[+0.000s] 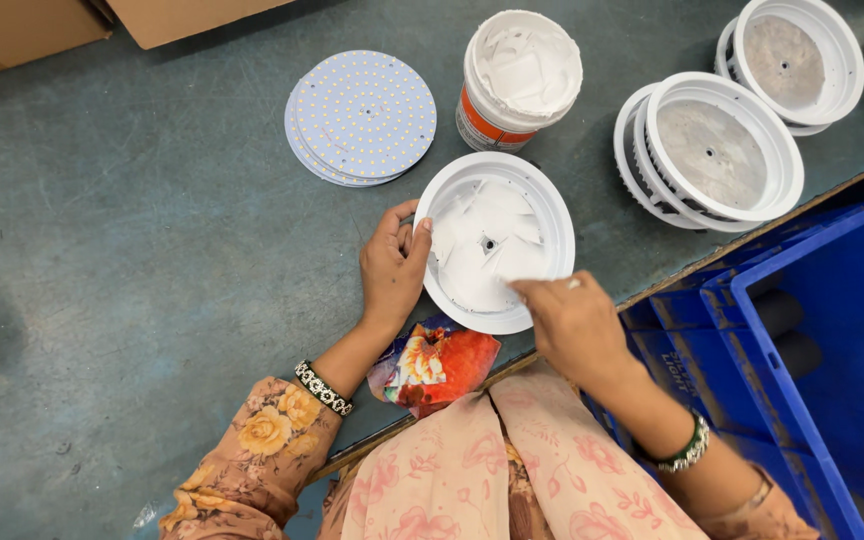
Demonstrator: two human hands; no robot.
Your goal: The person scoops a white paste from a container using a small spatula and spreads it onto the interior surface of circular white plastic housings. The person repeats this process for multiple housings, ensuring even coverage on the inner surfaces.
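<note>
White paste covers the inside of the round lamp housing (497, 243), which lies flat on the grey desk close to its near edge. The left hand (393, 268) clasps the housing's left rim, thumb over the lip and fingers curled beneath. The right hand (574, 322) rests at the lower right rim with a fingertip pressed into the paste; it grips nothing. The housing looks like a light, stiff plastic shell, and its smeared inside is probably slippery, so the clean outer rim seems the safest hold. An open tub of white paste (518, 75) stands just behind it, a stack of round LED boards (361, 117) to its left, more housings (717, 150) toward the right edge, and a blue crate (832, 350) beyond the desk.
</note>
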